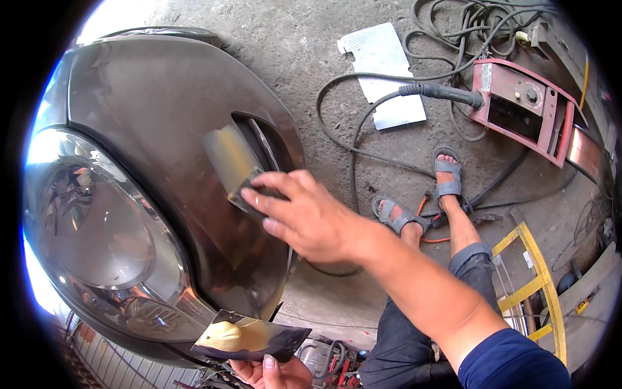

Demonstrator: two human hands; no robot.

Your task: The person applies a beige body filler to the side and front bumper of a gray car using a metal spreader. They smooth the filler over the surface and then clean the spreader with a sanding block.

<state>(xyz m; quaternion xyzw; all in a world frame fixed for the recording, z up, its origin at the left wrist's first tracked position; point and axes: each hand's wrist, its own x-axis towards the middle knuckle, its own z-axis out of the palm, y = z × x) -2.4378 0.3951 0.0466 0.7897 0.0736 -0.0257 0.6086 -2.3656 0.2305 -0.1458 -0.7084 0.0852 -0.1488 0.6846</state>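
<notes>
My right hand (pixel 304 211) presses a small dark spreader (pixel 249 193) flat against the grey car bumper (pixel 162 104), at the lower end of a yellowish smear of filler (pixel 227 155) beside a dark vent slot. My left hand (pixel 272 373) at the bottom edge holds a dark flat board (pixel 285 340) carrying a blob of the same yellowish filler (pixel 223 334). A large clear headlight (pixel 97 220) sits left of the smear.
My sandalled feet (pixel 421 194) stand on the concrete floor. A red welding machine (pixel 518 107) with black cables lies at upper right, a white sheet (pixel 382 71) beside it. A yellow metal frame (pixel 538 285) stands at right.
</notes>
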